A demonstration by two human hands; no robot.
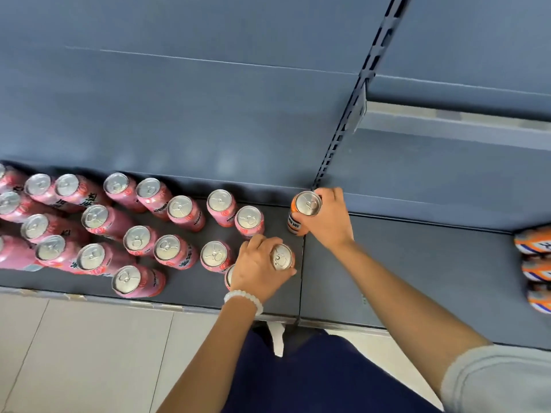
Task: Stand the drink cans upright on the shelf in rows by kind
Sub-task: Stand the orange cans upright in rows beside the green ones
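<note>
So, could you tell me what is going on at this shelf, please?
A person is sorting drink cans on the shelf. The right hand grips an orange can at the right end of the pink cans, which stand upright. The left hand holds another can, its colour hidden. More orange cans show at the far right.

You had soft, even light from above, bright enough to see everything. The silver can tops (135,238) shone with small white spots of glare. Short dark shadows sat behind the pink cans against the back wall (208,120), and pale blurry reflections of them showed on it. The whole picture was a bit soft, not sharp. Your wide camera bent straight lines near the edges, so the shelf (417,263) looked curved. The orange cans at the right edge (536,248) were blurry and stretched.
</note>
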